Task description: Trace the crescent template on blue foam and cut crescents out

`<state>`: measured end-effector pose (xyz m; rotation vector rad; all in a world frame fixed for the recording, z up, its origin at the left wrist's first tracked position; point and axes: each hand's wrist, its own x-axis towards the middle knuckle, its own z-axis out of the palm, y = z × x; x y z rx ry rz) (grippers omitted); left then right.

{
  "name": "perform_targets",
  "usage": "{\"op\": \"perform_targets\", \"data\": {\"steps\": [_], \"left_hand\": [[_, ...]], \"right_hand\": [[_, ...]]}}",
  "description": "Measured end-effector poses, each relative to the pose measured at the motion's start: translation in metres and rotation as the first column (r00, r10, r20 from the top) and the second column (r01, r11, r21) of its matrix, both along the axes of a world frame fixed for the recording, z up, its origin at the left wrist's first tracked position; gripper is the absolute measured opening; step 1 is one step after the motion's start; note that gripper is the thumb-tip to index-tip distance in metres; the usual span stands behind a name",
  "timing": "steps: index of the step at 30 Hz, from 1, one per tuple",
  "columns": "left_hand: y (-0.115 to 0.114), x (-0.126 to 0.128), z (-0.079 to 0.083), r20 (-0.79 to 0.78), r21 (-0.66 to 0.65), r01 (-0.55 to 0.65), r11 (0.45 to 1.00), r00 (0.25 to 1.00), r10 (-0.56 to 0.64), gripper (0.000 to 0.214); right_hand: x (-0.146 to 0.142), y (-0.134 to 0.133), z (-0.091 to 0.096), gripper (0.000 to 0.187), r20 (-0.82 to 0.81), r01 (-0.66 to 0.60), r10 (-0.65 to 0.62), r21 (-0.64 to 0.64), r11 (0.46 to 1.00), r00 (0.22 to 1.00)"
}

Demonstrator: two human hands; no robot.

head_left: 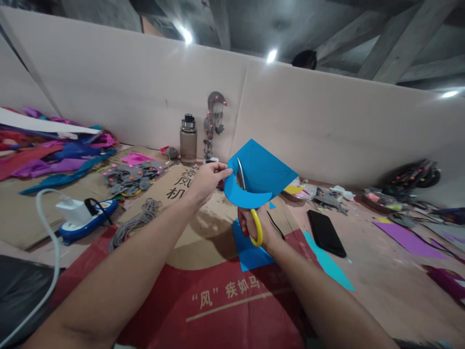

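My left hand [215, 178] pinches the left edge of a blue sheet [267, 167], which looks like felt or thick paper, held up above the table. Yellow-handled scissors [257, 228] are in my right hand [250, 225], below the sheet. Their blades rise through the sheet, and a curved crescent-shaped strip [249, 196] hangs along the cut, in front of the blades. Under my right hand another blue piece [250, 252] lies on the cardboard, partly covered by the hand.
Red and brown cardboard [218, 291] covers the table's middle. A bottle [188, 140] and a hanging grey moon ornament [217, 99] stand by the white partition. Left are grey cord [136, 223], a power strip [89, 223] and coloured scraps [69, 152]; right, a black phone [326, 233].
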<state>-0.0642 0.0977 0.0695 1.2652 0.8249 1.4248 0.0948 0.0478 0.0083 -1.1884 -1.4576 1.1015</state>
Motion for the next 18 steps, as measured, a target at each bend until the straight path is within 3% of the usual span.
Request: {"op": "perform_targets", "data": {"steps": [7, 14, 18], "left_hand": [[0.005, -0.005, -0.002, 0.034, -0.032, 0.009, 0.999, 0.999, -0.008, 0.02], [0.016, -0.019, -0.007, -0.024, -0.116, 0.075, 0.99, 0.997, -0.079, 0.029], [0.015, -0.014, -0.009, -0.014, -0.167, 0.087, 0.982, 0.996, -0.09, 0.029]], "right_hand": [[0.001, 0.003, -0.003, 0.035, 0.034, -0.002, 0.001, 0.013, 1.0, 0.999], [-0.002, 0.002, 0.006, 0.041, 0.016, -0.039, 0.04, -0.067, 0.997, 0.999], [-0.003, 0.0, 0.009, 0.028, -0.111, -0.116, 0.106, -0.085, 0.99, 0.988]]}}
